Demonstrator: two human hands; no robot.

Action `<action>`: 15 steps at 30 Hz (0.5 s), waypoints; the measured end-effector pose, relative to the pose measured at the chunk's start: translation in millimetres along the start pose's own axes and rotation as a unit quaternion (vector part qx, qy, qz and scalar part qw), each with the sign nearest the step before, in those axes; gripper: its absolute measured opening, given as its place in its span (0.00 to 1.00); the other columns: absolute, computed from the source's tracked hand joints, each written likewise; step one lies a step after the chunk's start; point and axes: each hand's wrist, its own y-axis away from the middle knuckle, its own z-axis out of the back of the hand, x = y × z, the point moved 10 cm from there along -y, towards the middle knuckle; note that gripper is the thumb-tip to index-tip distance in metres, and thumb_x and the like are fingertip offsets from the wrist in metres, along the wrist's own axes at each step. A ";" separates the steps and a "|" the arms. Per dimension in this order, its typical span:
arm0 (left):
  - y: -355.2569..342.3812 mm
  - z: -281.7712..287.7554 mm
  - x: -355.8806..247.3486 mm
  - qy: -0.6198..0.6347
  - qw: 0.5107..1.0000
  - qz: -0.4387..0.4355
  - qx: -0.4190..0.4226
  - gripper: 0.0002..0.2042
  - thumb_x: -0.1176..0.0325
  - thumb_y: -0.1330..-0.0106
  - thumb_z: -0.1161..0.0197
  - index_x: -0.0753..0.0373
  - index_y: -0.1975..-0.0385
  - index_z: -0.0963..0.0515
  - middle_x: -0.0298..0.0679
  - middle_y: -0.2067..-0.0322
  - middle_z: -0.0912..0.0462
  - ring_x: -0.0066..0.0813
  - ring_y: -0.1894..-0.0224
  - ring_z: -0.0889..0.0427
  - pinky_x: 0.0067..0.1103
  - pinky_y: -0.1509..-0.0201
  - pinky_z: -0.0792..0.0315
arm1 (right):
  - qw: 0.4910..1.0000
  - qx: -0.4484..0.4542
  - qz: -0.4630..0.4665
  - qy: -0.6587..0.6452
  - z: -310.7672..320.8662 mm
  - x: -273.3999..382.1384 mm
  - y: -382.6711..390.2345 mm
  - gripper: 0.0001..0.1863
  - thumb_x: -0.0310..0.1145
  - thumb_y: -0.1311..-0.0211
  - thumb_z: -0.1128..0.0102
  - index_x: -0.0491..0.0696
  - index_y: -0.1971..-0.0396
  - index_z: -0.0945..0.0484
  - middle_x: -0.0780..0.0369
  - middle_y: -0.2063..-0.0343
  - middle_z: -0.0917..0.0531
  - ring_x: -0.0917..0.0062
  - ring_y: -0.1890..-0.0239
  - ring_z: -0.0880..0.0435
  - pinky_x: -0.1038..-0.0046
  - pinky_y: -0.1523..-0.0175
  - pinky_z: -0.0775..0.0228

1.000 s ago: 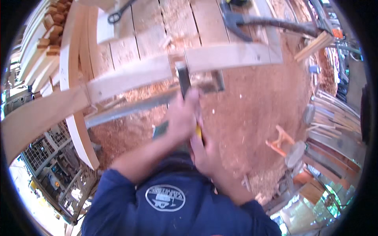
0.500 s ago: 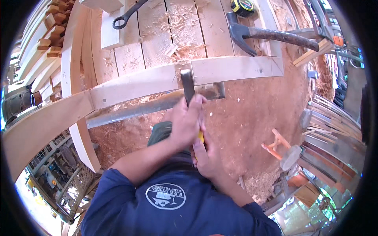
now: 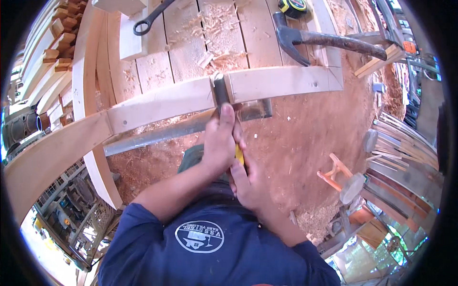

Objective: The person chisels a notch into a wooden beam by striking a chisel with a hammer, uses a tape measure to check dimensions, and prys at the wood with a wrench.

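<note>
A chisel [image 3: 221, 91] with a dark steel blade and a yellow handle stands against the edge of a long curved wooden rail [image 3: 162, 102]. My left hand [image 3: 220, 140] wraps the chisel just below the blade, thumb up along the steel. My right hand [image 3: 248, 183] sits lower and grips the yellow handle end close to my body. The blade tip rests in a notch on the rail's upper edge. Wood shavings [image 3: 222, 55] lie on the plank bench top behind the rail.
A hammer [image 3: 329, 40], a tape measure [image 3: 292, 5] and a spanner [image 3: 152, 18] lie on the plank bench [image 3: 157, 71]. A grey metal bar [image 3: 157, 136] runs under the rail. Sawdust-covered red ground lies below, with stacked timber strips [image 3: 405, 148] at right and wooden blocks [image 3: 52, 28] at left.
The view has shifted down so the bench and rail sit lower in frame. Both hands have stayed on the chisel, pushing it up toward the rail's top edge.
</note>
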 end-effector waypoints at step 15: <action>-9.0 9.6 -9.0 0.004 0.999 0.026 0.018 0.31 0.38 0.22 0.53 0.67 0.49 0.27 0.30 0.84 0.32 0.20 0.83 0.30 0.19 0.78 0.34 | 0.996 -0.044 0.081 0.007 -5.7 10.1 -5.7 0.24 0.35 0.23 0.48 0.37 0.35 0.31 0.53 0.56 0.18 0.69 0.52 0.19 0.66 0.42 0.28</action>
